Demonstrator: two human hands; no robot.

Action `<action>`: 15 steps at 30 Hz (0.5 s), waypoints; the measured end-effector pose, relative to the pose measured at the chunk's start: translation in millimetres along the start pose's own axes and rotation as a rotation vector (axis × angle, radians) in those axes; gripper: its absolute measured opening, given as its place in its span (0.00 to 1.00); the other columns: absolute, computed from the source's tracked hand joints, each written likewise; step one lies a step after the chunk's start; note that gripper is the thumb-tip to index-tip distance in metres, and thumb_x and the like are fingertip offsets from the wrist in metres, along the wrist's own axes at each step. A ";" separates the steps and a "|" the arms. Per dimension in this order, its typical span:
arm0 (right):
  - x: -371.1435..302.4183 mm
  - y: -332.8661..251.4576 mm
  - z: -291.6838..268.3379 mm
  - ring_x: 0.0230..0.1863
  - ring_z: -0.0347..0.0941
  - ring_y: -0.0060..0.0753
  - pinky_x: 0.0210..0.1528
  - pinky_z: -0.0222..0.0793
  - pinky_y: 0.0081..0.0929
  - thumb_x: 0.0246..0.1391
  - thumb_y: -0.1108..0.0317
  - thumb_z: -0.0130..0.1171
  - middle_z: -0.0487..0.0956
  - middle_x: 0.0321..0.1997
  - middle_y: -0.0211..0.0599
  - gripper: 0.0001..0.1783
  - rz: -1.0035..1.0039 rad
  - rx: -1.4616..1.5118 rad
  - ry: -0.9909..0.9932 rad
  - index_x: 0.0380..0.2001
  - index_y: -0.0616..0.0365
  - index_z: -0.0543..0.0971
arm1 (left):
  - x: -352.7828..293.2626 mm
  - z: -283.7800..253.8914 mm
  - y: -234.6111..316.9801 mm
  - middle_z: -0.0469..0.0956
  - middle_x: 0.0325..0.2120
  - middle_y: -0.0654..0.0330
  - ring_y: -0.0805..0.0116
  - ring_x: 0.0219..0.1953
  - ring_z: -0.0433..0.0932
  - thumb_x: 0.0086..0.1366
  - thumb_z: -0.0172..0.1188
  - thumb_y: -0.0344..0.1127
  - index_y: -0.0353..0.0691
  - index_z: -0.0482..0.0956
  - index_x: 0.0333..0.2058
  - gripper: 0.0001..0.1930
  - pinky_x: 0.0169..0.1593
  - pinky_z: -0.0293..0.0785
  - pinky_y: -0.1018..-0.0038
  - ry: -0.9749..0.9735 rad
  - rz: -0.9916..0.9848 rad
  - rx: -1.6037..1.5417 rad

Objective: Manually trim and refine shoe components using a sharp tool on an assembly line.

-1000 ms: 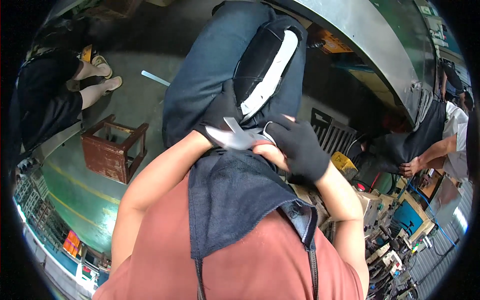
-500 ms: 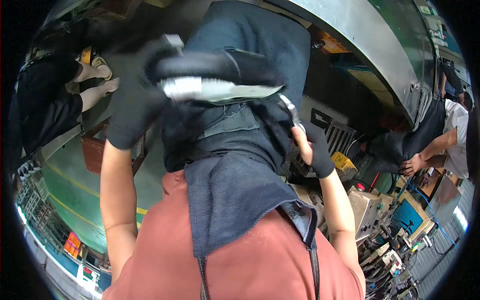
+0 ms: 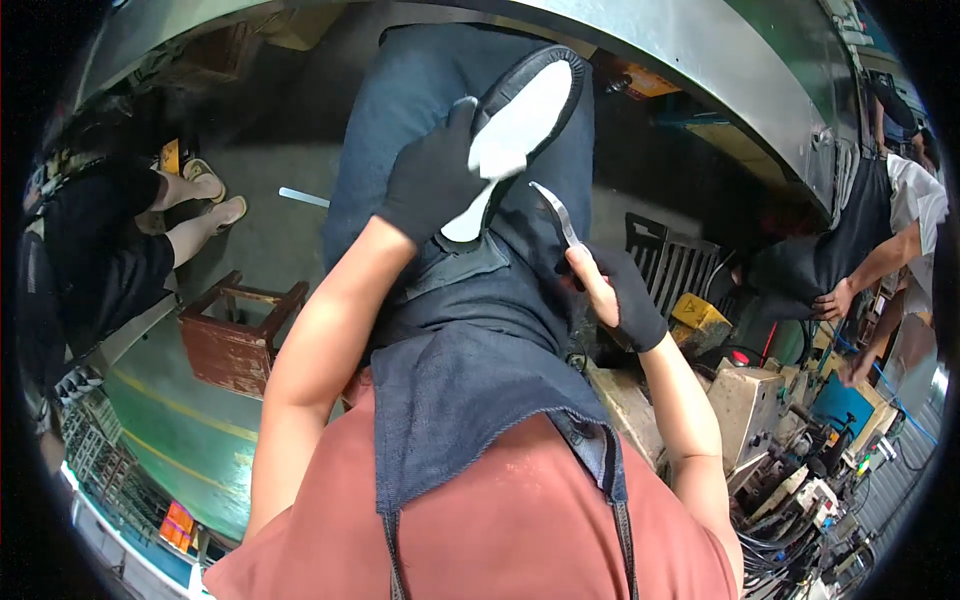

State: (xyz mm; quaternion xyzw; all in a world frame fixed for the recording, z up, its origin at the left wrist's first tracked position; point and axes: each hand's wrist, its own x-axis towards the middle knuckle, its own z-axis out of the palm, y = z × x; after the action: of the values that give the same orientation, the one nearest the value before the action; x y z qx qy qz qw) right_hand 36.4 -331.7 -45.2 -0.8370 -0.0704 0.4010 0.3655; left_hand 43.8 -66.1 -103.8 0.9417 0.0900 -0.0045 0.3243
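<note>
A black shoe upper [image 3: 514, 95] is held over my lap, toe pointing away to the upper right, its white underside facing up. My left hand [image 3: 432, 178], in a black glove, is closed round the middle of it; a whitish piece [image 3: 497, 160] lies across the underside beside the fingers. In my right hand [image 3: 622, 300], gloved with bare fingertips, is a curved metal hand tool [image 3: 556, 214]. Its tip points up and left, a short way from the shoe upper and apart from it. The handle is hidden in my palm.
A metal-edged bench [image 3: 690, 75] curves across the far side. At left stand a brown wooden stool [image 3: 228, 345] and a seated person's legs [image 3: 190, 215]. A pale strip [image 3: 303, 197] shows beside my thigh. Machinery [image 3: 790, 480] and a yellow box [image 3: 698, 318] are at right; other people work beyond.
The shoe upper has turned from lying crosswise, blurred, to pointing away with its underside up. My left hand has moved right and inward with it. My right hand stays nearly in place with the tool.
</note>
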 end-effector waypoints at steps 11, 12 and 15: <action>39.3 -11.3 -28.5 0.29 0.64 0.17 0.32 0.63 0.21 0.65 0.48 0.51 0.72 0.24 0.23 0.25 -0.029 0.041 -0.192 0.32 0.63 0.78 | -31.0 26.2 2.4 0.70 0.56 0.40 0.49 0.59 0.71 0.57 0.66 0.45 0.31 0.65 0.61 0.37 0.60 0.67 0.67 0.112 0.105 -0.445; 46.9 -22.0 -34.4 0.26 0.67 0.22 0.31 0.65 0.25 0.64 0.48 0.50 0.73 0.23 0.27 0.26 -0.087 -0.180 -0.199 0.30 0.64 0.78 | -37.1 28.1 2.3 0.62 0.62 0.36 0.46 0.63 0.65 0.56 0.68 0.46 0.28 0.52 0.66 0.47 0.62 0.64 0.66 -0.015 0.110 -0.507; 45.1 -63.1 -29.6 0.21 0.74 0.46 0.26 0.68 0.37 0.64 0.48 0.48 0.76 0.22 0.46 0.27 -0.451 -0.733 -0.074 0.26 0.63 0.78 | -49.2 47.2 -15.2 0.59 0.63 0.35 0.46 0.64 0.64 0.58 0.67 0.46 0.28 0.47 0.67 0.49 0.62 0.64 0.66 0.110 0.217 -0.349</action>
State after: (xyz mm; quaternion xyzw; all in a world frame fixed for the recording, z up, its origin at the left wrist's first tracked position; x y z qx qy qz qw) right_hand 99.0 -284.0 -18.9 -0.8603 -0.4021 0.2893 0.1199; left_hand -4.8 -91.4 -147.1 0.8741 0.0050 0.0977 0.4757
